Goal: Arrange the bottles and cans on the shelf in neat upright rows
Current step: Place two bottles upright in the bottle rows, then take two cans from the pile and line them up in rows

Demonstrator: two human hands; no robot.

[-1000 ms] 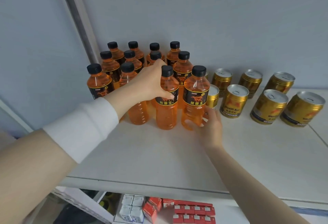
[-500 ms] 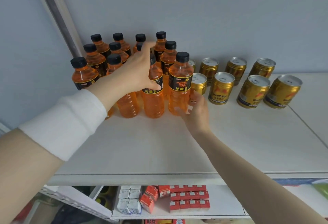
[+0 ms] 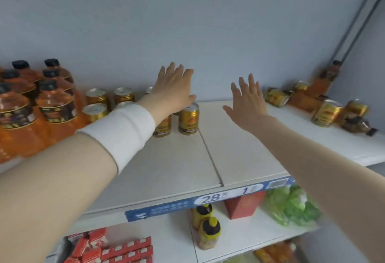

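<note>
While bottles (image 3: pixel 53 104) and cans (image 3: pixel 96 95) stand upright in rows at the left, the left hand (image 3: pixel 174 89) hovers over the end cans, fingers spread, holding nothing. The right hand (image 3: pixel 248 101), equally empty, should bring over the toppled pile (image 3: pixel 326 114) from the right end of the shelf (image 3: pixel 239 148) piece by piece.

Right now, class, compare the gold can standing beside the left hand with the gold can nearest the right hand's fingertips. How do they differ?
The upright can stands on its base by the left hand; the tipped can lies on its side beyond the right hand. The upright can lines up beside a neighbour can; the tipped can lies among fallen bottles. Both are gold.
</note>
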